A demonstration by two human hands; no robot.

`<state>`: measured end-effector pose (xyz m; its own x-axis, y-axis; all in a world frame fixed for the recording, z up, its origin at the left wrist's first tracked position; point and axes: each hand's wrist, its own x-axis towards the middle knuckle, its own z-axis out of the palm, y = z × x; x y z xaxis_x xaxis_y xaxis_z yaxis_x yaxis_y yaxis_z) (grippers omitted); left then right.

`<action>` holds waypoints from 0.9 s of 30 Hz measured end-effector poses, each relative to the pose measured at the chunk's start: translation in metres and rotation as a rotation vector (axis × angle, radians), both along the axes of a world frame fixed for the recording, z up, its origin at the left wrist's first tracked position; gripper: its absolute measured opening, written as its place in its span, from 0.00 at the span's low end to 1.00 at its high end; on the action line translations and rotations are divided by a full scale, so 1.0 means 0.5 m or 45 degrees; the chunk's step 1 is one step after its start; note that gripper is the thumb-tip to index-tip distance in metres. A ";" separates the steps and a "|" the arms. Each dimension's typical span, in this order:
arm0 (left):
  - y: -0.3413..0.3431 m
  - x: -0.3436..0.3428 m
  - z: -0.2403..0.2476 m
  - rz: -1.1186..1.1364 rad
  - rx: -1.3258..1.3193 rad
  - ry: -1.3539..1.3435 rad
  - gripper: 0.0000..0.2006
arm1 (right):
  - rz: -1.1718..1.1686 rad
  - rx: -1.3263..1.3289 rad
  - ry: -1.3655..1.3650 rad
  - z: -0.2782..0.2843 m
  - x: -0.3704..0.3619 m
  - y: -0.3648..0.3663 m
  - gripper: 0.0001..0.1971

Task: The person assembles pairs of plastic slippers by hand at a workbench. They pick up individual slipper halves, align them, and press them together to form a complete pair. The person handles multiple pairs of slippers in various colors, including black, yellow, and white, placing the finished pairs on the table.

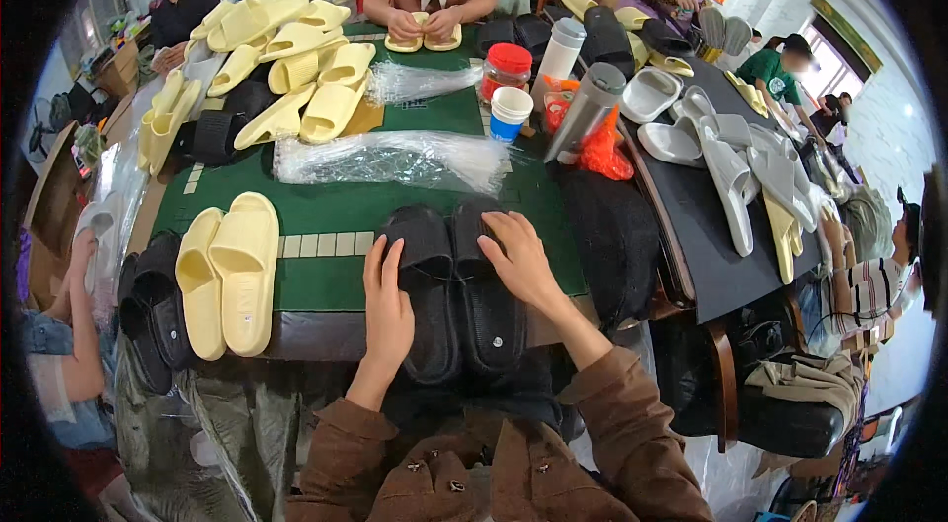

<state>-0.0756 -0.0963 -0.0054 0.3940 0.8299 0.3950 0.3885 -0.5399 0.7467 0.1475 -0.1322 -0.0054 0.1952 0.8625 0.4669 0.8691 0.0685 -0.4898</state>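
Observation:
A pair of black slippers lies side by side in front of me, the left slipper and the right slipper with heels toward me over the table's near edge. My left hand rests along the outer side of the left one, fingers stretched upward beside its strap. Across the strap of the right one my right hand lies with fingers spread. A small clear round spot shows on the right slipper's heel. To the left stands a pair of pale yellow slippers, with black slippers beyond it.
Clear plastic bags lie across the green tabletop. Yellow slippers are heaped at back left. A paper cup, red-lidded jar and grey bottle stand at back right. Grey slippers cover the right table. Other people sit around.

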 end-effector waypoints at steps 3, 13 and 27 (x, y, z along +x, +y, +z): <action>-0.013 -0.001 -0.005 -0.016 0.009 -0.002 0.30 | 0.079 -0.129 0.123 0.031 0.020 -0.007 0.18; 0.007 0.031 0.026 0.162 0.374 0.249 0.21 | -0.302 0.181 0.995 0.011 0.111 0.160 0.18; 0.221 0.251 0.018 0.023 0.313 0.570 0.27 | -0.234 0.398 1.383 -0.031 0.093 0.225 0.23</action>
